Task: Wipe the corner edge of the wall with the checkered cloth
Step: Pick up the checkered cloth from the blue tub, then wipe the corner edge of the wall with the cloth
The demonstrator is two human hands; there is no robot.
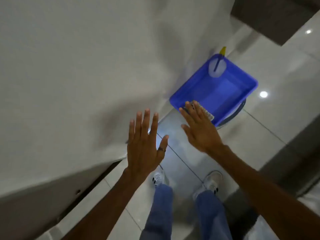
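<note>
Left hand [144,144]: spread flat, empty, before the wall [78,66].
Right hand [200,130]: spread, empty, over the blue tub [214,90] rim.
Cloth [206,111]: pale, inside the tub, partly hidden.

The wall [78,58] looks matt, pale and smooth. The floor tiles [285,70] are glossy, mirroring ceiling lights as bright spots. The blue tub [230,101] looks like smooth, slightly shiny plastic. The jeans [161,205] are matt denim cloth. The shoes [213,181] look like white, matt fabric or leather.
</note>
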